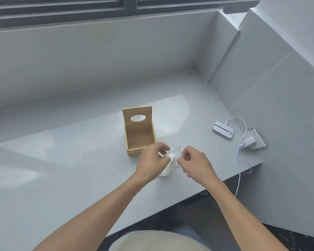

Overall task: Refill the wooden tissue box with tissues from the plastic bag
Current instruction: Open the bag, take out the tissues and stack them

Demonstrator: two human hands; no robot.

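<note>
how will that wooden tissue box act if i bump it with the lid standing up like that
The wooden tissue box looks stiff and probably light, since it stands empty. With its lid upright at the far end, a knock may drop the lid or rock the box. On the smooth counter it would likely slide.

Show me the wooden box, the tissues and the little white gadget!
wooden tissue box (132, 136): head view, inner back wall.
tissues (166, 172): head view, white bundle's lower end.
white gadget (223, 129): head view, top face.

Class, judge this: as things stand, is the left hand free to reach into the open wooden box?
Probably not yet: the left hand grips the plastic bag of tissues. The wooden box itself stands open, unobstructed.
</note>
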